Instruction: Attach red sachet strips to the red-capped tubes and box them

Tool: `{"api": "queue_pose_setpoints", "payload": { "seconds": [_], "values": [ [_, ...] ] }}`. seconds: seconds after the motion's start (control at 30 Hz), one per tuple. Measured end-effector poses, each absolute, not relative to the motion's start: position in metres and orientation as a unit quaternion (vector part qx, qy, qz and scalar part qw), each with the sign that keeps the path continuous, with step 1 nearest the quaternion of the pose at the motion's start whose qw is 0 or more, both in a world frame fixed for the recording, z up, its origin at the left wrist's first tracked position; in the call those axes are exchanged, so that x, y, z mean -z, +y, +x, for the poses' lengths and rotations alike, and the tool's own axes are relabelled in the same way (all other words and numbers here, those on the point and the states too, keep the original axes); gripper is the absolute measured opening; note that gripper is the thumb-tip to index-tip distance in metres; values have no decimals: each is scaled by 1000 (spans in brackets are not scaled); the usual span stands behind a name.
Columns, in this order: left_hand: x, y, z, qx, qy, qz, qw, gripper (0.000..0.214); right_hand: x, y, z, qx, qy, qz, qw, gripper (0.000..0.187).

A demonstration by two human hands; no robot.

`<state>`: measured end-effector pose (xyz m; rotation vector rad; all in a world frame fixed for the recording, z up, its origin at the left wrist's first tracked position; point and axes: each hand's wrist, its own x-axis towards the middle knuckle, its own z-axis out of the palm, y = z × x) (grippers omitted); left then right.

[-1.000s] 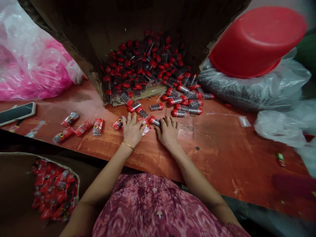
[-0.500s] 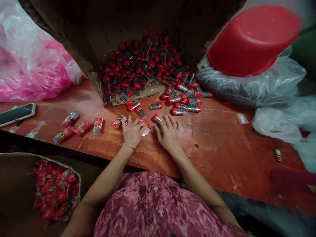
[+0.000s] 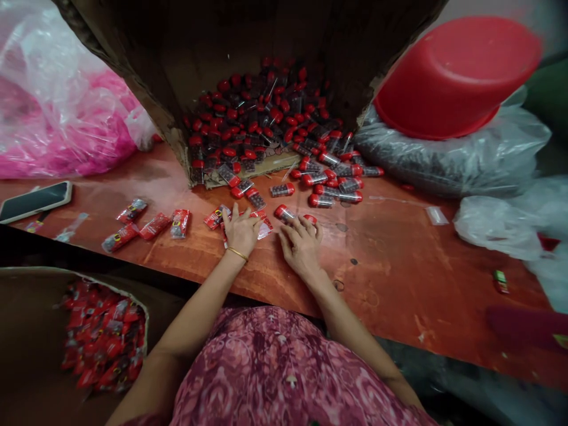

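Note:
My left hand (image 3: 241, 232) lies flat, fingers stretched out, on a few red sachets (image 3: 262, 225) on the red-brown table (image 3: 399, 260). My right hand (image 3: 302, 244) rests beside it with fingers spread. Its fingertips touch a small clear tube with a red cap (image 3: 284, 213) and a second red cap (image 3: 311, 219). Neither hand grips anything. Just beyond the fingers, more red-capped tubes (image 3: 331, 183) spill from a big cardboard box (image 3: 168, 124) lying on its side.
A row of red sachets (image 3: 148, 226) lies to the left, with a phone (image 3: 35, 201) further left. A carton of sachets (image 3: 104, 337) sits below the table edge. A red basin (image 3: 452, 77) rests on a plastic bag (image 3: 444, 163); a pink bag (image 3: 57, 130) sits at the back left.
Both hands shifted slightly on the table. The right hand's fingers spread and now touch a second red cap, while the tube lies clear of the index finger.

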<state>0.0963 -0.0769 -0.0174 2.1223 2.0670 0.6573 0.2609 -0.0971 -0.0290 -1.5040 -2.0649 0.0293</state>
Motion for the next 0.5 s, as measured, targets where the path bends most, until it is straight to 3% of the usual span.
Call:
{"api": "queue_pose_setpoints", "payload": {
  "seconds": [0.13, 0.37, 0.5],
  "values": [
    [6, -74, 95, -254, 705, 660, 57, 23, 23, -99, 261, -91, -754, -554, 341, 25],
    [-25, -90, 102, -331, 694, 627, 121, 27, 12, -93, 230, -483, -539, -482, 494, 34],
    [-27, -98, 110, -363, 671, 629, 152, 26, 6, -91, 221, -509, -477, -469, 541, 30]
  ]
}}
